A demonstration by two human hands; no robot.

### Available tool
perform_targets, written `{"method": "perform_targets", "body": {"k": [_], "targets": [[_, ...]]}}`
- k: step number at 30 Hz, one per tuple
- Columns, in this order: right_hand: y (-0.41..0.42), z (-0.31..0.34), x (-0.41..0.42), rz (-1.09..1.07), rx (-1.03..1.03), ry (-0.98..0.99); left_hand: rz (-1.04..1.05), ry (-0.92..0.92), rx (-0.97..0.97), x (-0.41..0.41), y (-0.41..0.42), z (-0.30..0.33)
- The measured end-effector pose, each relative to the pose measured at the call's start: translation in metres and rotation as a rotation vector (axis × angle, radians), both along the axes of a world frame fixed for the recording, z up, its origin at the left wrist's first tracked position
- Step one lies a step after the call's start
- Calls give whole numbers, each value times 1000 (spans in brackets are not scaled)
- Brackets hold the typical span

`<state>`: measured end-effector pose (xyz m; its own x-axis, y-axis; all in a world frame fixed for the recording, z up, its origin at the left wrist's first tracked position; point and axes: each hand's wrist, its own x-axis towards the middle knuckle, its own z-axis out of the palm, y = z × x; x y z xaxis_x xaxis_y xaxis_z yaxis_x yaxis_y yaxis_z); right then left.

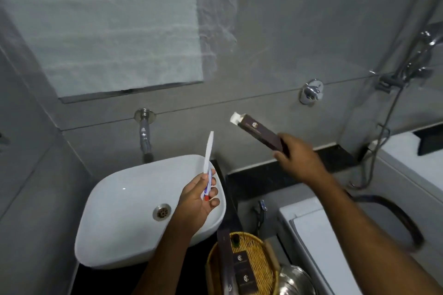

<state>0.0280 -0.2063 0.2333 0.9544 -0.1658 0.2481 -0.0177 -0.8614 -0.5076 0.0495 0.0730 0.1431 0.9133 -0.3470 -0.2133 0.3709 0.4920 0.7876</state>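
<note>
Fingers (214, 191) of your left hand (199, 199) curl round a small tube (207, 185) with a red cap and a slim white strip (209, 151). Both are pinched against the thumb above the right rim of the basin (119, 175). The strip stands nearly upright, its tip level with the tap (145, 139) and just right of it. Whether it is a wrapper or a brush handle is hard to make out, and your palm hides its lower end.

Your right hand (299, 158) is clamped on the near end of a dark box (260, 133), held in the air far and right of the basin and tilted up to the left. A white end (235, 118) pokes out of the box's far tip. Your fingers cover the near end of the box, and motion blur softens its logo.

Your two hands are well apart, with open air between them over the dark counter (275, 175).

Near you, a wicker basket (257, 250) holds more dark packets (244, 270) and is cut off by the bottom edge. A steel bowl (296, 279) just right of it is only partly in view. A shower hose (383, 139) hangs far right, well clear of the box.
</note>
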Motion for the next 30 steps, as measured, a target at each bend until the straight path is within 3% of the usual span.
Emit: {"method": "perform_targets", "body": {"k": [5,10,16,22,26,30], "targets": [[-6,-114,-78,-216,626,164,-131,-84,317,-32,-44,-35],[-34,-179,-140,-433,935,318,-268,-117,398,-80,-116,-72],[-77,-259,-188,-669,1052,491,-289,-46,476,-141,-208,-135],[-110,-378,-211,-706,1073,733,-204,301,370,-186,-281,-260],[-126,-470,-207,-724,1052,881,-112,415,513,-186,-280,-359],[-130,-558,-190,-761,1086,912,-98,403,661,-174,-264,-438]]}}
